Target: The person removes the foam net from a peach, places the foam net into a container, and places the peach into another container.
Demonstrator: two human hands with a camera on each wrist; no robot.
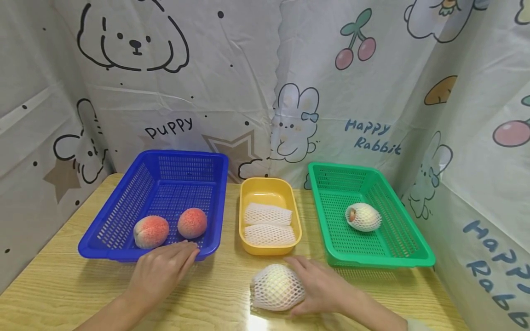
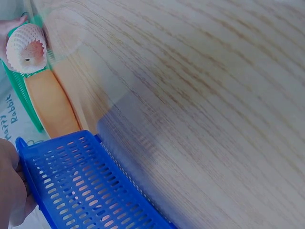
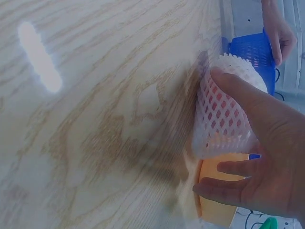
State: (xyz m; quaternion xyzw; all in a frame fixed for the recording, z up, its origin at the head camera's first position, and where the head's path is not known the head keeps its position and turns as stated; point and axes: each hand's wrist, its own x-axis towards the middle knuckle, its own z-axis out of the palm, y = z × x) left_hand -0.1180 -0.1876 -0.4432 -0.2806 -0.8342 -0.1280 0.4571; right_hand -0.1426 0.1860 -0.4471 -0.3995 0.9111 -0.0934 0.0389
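Observation:
My right hand [image 1: 320, 286] holds a peach in a white foam net [image 1: 277, 287] from its right side, low over the front of the table. In the right wrist view the thumb [image 3: 233, 86] lies along the net, while two lower fingers stick out beside it. The left wrist view shows the reddish peach [image 2: 32, 51] through the net's open end. My left hand [image 1: 163, 266] is over the front rim of the blue basket [image 1: 112, 253], its fingertips close to two bare peaches [image 1: 151, 231] [image 1: 192, 223]. The basket wall partly hides those fingers in the left wrist view.
A yellow tray [image 1: 271, 249] with two empty foam nets [image 1: 269, 234] stands between the baskets. At the right, a green basket [image 1: 381, 261] holds one netted peach [image 1: 363, 217]. Printed curtains [image 1: 248, 69] enclose the wooden table [image 1: 223, 294] at the back and sides.

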